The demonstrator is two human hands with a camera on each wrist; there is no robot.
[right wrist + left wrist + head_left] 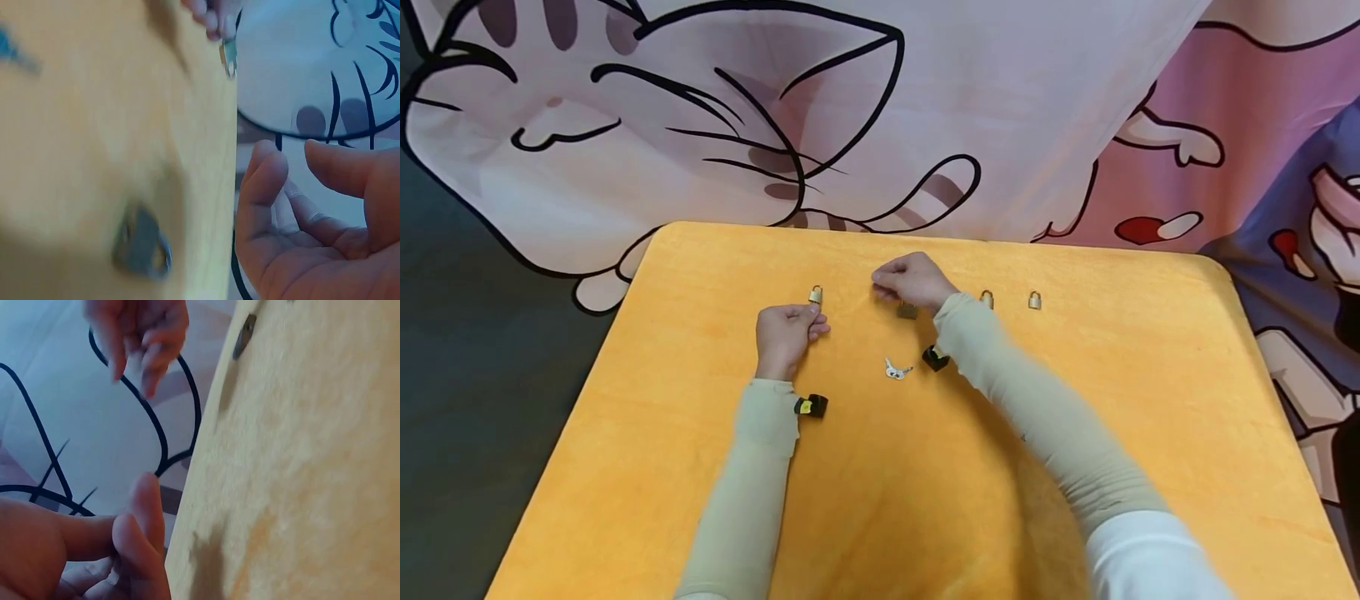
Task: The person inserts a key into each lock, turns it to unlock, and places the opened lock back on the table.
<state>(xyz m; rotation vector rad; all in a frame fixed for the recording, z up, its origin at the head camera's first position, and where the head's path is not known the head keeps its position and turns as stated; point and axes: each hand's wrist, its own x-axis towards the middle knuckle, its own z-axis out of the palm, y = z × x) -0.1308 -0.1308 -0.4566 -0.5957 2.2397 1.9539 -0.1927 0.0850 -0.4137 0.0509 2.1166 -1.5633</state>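
Observation:
My left hand (784,337) pinches a small brass padlock (816,294) between thumb and fingertips, its shackle pointing away from me. The right wrist view also catches this padlock (229,57) at the left hand's fingertips, while in the left wrist view the fingers hide it. Over the table, my right hand (913,279) hovers with thumb and index finger apart and nothing between them. Below it lies a second padlock (907,310), blurred in the right wrist view. A bunch of small silver keys (895,370) rests on the cloth, nearer to me.
Two more brass padlocks, one partly behind the right forearm (987,298) and one farther right (1035,300), stand on the yellow tablecloth (880,500). Black wrist cameras (814,406) sit on both sleeves. A cartoon-print curtain (1000,100) hangs behind the table's far edge.

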